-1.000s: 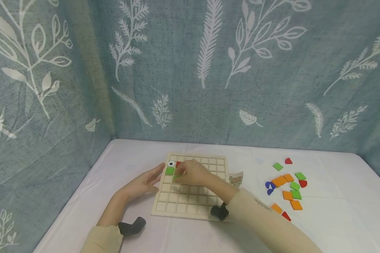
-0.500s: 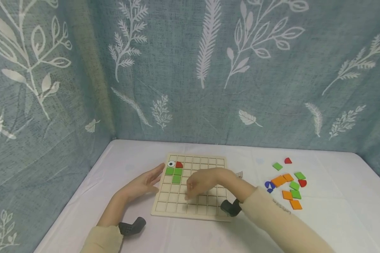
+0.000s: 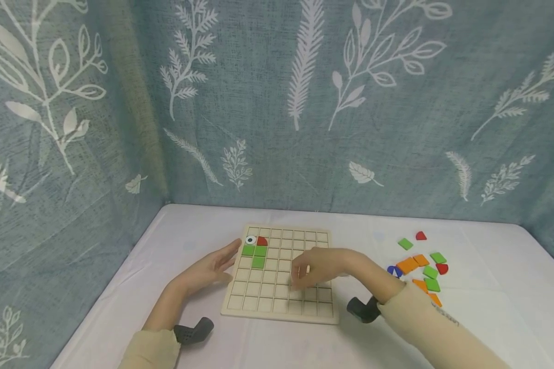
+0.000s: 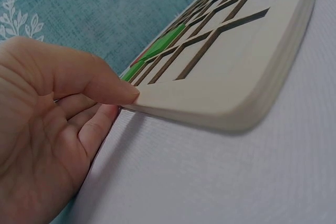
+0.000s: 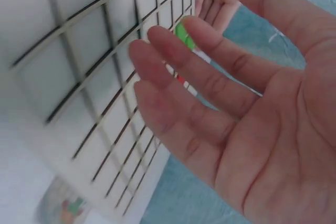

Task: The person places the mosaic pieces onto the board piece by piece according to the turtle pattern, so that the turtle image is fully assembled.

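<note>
A square wooden grid board (image 3: 277, 305) lies on the white table. At its upper left sit a white round eye tile (image 3: 251, 240), a red quarter-circle tile (image 3: 262, 241) and three green square tiles (image 3: 258, 263). My left hand (image 3: 209, 270) rests along the board's left edge, fingers spread; its thumb (image 4: 126, 94) touches the rim in the left wrist view. Over the right half of the board hovers my right hand (image 3: 319, 265), fingers loosely bent. Seen from the right wrist, its palm (image 5: 273, 129) holds nothing.
To the right of the board lie scattered orange tiles (image 3: 408, 265), green tiles (image 3: 432, 285), red rounded tiles (image 3: 441, 269) and blue pieces (image 3: 394, 270). My right forearm (image 3: 374, 277) partly covers some. A patterned curtain (image 3: 277, 154) hangs behind the table.
My right hand has left the green tile at the board's upper left and moved right, uncovering the green and red tiles. My left hand has stayed at the edge.
</note>
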Tool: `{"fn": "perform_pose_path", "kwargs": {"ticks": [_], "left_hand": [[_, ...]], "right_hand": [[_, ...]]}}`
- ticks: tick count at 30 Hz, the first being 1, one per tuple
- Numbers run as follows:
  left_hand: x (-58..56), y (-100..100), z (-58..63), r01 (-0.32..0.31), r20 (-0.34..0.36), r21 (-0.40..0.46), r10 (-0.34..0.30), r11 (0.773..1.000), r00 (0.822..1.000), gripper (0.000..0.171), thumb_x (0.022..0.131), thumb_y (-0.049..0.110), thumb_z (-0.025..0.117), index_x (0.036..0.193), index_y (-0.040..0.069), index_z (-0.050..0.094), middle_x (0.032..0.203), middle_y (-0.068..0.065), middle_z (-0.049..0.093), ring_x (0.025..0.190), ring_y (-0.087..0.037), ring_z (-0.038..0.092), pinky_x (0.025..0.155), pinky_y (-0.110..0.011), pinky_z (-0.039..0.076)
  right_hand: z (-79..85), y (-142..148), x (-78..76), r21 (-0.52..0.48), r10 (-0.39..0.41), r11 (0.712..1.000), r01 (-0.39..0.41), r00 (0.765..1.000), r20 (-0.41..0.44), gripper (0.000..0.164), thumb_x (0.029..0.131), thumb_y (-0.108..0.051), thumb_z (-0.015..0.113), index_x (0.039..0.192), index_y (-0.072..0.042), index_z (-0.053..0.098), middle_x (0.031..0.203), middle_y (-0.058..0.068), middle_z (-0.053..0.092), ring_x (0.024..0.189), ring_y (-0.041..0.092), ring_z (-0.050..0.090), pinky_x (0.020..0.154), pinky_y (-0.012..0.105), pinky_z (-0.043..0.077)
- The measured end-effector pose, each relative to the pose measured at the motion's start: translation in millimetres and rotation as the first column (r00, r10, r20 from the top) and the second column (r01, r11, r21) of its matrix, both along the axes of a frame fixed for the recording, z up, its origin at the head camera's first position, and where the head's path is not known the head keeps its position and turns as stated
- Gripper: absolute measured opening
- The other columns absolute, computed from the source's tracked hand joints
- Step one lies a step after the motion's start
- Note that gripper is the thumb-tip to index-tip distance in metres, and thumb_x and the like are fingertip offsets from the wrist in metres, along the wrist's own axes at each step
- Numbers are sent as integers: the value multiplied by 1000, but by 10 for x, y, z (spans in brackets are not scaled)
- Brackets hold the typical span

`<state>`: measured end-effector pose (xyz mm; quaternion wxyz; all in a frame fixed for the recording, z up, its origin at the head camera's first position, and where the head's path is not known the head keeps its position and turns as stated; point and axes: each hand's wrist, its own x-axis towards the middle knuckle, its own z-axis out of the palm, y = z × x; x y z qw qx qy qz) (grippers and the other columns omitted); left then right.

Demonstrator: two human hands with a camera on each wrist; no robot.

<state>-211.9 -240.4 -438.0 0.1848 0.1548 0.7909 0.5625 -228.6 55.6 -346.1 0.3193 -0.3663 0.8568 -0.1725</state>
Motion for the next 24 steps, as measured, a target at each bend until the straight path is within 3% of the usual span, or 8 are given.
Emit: {"fn": "perform_pose_path", "kwargs": {"ticks": [4, 9, 12, 16, 24], "left_hand": [[3, 22, 9, -3, 8, 0, 3, 1000, 1000, 91, 73, -3, 61, 147, 0, 7, 155, -15, 2, 139, -36, 16, 112, -42, 20], [16, 27, 17, -18, 7, -19, 18, 1000, 1000, 91, 73, -3, 61, 147, 0, 8, 154, -16, 2, 138, -36, 16, 112, -42, 20], [18, 19, 20, -14, 7, -20, 14, 1000, 1000, 91, 73, -3, 60, 147, 0, 7, 154, -16, 2, 139, -36, 15, 112, -42, 20], [18, 7, 19, -11, 6, -17, 11, 1000, 1000, 91, 74, -3, 61, 147, 1, 7, 155, -15, 2, 139, -36, 15, 112, -43, 20], [28, 10, 9, -17, 6, -18, 17, 1000, 1000, 91, 74, -3, 60, 147, 1, 8, 155, -15, 3, 138, -36, 17, 112, -42, 19]], "right_hand": [[-68, 252, -15, -65, 11, 998, -11, 1000, -2, 6, 86, -31, 60, 86, -24, 61, 91, -14, 61, 84, 4, 56, 69, 23, 48], [-165, 606, -55, -191, 18, 982, 7, 992, 129, 14, 89, -26, 56, 95, -14, 63, 90, -1, 65, 78, 12, 58, 66, 25, 49], [-164, 800, -45, -243, 17, 970, 22, 987, 159, 20, 90, -25, 55, 98, -8, 63, 94, 4, 65, 81, 16, 59, 70, 26, 51], [-122, 1026, 13, -215, -30, 975, 50, 995, 96, 22, 89, -26, 57, 101, -8, 63, 94, 0, 66, 86, 11, 60, 75, 24, 51], [-128, 1416, 118, -154, -120, 981, 119, 993, 6, 13, 88, -27, 59, 92, -15, 61, 87, -9, 61, 81, 5, 55, 72, 23, 50]]}}
